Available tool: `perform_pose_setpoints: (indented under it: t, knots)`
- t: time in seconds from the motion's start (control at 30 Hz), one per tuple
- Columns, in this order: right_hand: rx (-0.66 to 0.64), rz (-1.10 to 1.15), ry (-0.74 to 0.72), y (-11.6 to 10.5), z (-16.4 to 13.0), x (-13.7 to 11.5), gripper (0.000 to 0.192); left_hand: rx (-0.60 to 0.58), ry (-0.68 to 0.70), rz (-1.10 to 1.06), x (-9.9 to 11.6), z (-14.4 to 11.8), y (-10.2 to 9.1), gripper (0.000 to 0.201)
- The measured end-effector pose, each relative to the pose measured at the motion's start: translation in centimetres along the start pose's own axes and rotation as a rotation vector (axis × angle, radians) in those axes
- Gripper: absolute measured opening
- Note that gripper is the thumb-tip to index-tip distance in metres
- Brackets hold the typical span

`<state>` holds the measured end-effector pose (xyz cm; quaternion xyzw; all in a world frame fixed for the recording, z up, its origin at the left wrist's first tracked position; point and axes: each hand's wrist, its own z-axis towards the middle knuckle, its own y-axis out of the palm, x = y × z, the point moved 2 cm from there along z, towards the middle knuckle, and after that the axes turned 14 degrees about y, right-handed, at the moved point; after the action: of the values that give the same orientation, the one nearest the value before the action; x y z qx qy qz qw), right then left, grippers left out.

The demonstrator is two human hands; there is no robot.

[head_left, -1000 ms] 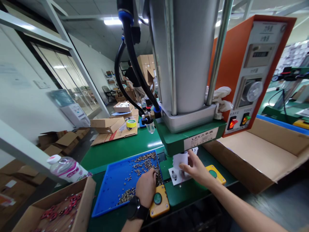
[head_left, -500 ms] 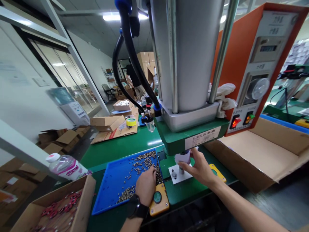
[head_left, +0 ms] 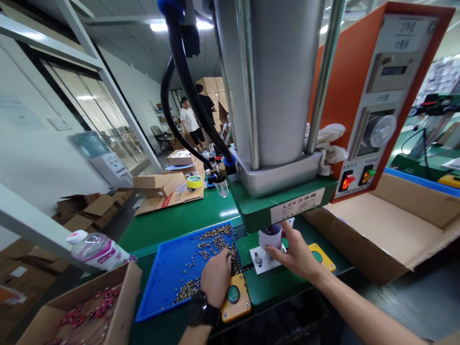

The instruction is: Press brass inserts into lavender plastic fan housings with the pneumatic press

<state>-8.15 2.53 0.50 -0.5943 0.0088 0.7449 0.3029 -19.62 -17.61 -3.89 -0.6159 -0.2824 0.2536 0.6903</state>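
My right hand [head_left: 296, 251] grips a pale lilac cup-shaped part [head_left: 270, 238] between thumb and fingers, beneath the green head of the bench press [head_left: 258, 206]. Something dark shows inside the part's opening. Under it lies a white plate [head_left: 259, 264] with metal posts, fixed on the green base. My left hand [head_left: 216, 274], with a black watch on the wrist, reaches over the blue tray [head_left: 158, 282]. Its fingers are curled down at the small metal pieces [head_left: 219, 239] along the tray's right side; the fingertips are mostly hidden.
Yellow button boxes [head_left: 236, 298] flank the press base. An orange control box [head_left: 381, 105] stands at right, above a large open carton [head_left: 395, 225]. At lower left are a carton of red parts [head_left: 125, 292] and a bottle [head_left: 102, 249]. Two people stand far back.
The lilac part now shows its open top more plainly below the press head. My left hand stays almost still at the metal pieces. A white-shirted person has come into view behind.
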Motion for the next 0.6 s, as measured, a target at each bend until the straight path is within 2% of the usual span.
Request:
perform_pose_setpoints:
  t: [0.17,0.33,0.53,0.6]
  knots:
    - [0.042,0.002,0.010,0.35,-0.28,0.35,0.044,-0.005,-0.012,0.007,0.01,-0.08,-0.09,0.025]
    - [0.027,0.033,0.095,0.71,-0.29,0.75,0.042,-0.002,-0.004,0.001,0.01,-0.27,-0.14,0.025]
    - [0.129,-0.193,-0.052,0.69,-0.27,0.78,0.044,-0.004,-0.004,0.018,0.03,-0.23,-0.23,0.024]
    - [0.132,-0.201,-0.056,0.60,-0.22,0.84,0.046,-0.007,-0.010,0.024,0.12,-0.23,-0.24,0.025]
